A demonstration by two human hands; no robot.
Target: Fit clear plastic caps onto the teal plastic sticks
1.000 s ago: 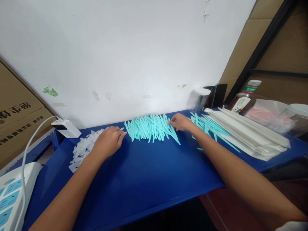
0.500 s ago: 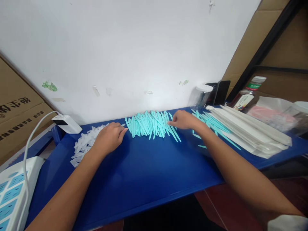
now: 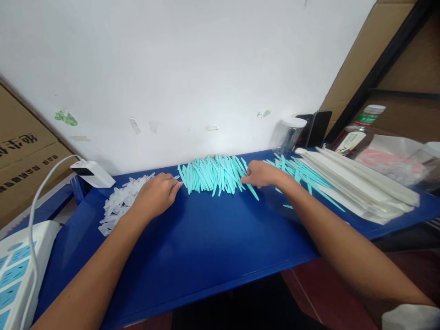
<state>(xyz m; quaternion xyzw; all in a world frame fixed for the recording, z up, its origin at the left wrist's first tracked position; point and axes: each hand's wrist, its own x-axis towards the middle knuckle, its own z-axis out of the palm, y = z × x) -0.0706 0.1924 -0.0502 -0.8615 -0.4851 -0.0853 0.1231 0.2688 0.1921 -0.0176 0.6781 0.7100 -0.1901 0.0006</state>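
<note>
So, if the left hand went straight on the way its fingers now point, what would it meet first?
Most likely the left end of the teal pile, just beyond the left hand; from this one view, I cannot tell whether they already touch.

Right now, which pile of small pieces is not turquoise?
The leftmost pile, by the left hand: whitish pieces, while the middle pile and right pile are turquoise.
</note>
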